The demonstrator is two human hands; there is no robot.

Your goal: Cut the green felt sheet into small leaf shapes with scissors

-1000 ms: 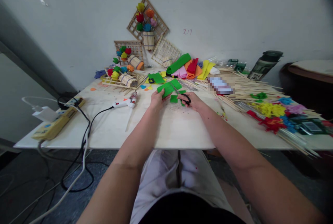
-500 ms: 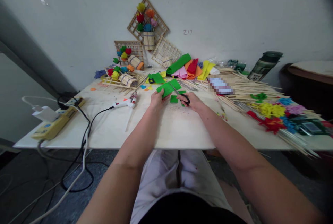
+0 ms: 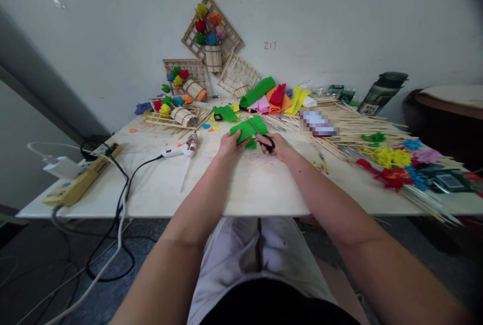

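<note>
Pinched in my left hand (image 3: 229, 145) is a strip of green crepe paper (image 3: 243, 130), held just above the table. My right hand (image 3: 278, 147) grips black-handled scissors (image 3: 268, 143), whose blades reach up and left against the strip. Whether the blades are parted I cannot make out. Below the strip lies a small cut green piece (image 3: 251, 143), partly covered by my hands. Another green sheet (image 3: 225, 112) rests farther back on the table.
A hot glue gun (image 3: 184, 150) stands left, its cord running to a yellow power strip (image 3: 81, 176). Behind are stick lattices with paper flowers (image 3: 213, 20) and folded coloured paper (image 3: 277, 97). Right lie wooden sticks (image 3: 354, 124), a phone (image 3: 320, 124), a dark bottle (image 3: 383, 93) and crepe flowers (image 3: 392, 158).
The green strip and scissors have shifted slightly right, and the strip now covers more of the cut pieces below. The whole view has moved a little.
</note>
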